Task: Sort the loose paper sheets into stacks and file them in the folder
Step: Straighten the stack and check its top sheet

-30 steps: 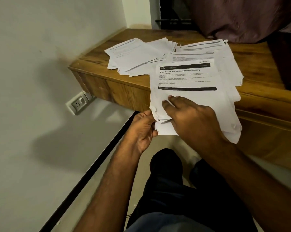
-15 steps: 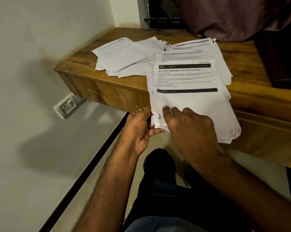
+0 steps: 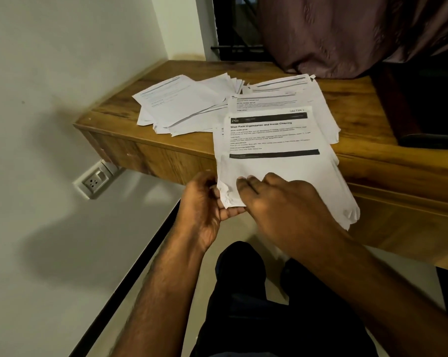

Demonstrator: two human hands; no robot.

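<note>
Top sheet [image 3: 277, 161], black header band: "2723" in white at the band's left end; the other white print on the band is blurred.
Top sheet, upper right corner: handwritten "SECTION 1".
Top sheet, bold title under the band: "Shoe Rack Organization and Insole Cleaning".
Top sheet, body paragraphs: small bold headings and lines of print, too small to read.
Top sheet, lower black band: faint white print at its left end, unreadable.
Sheet behind [image 3: 269, 101]: a heading and short lines of print, too blurred to read.
Left pile of sheets [image 3: 176, 104]: grey bars and lines of print, illegible.
</note>
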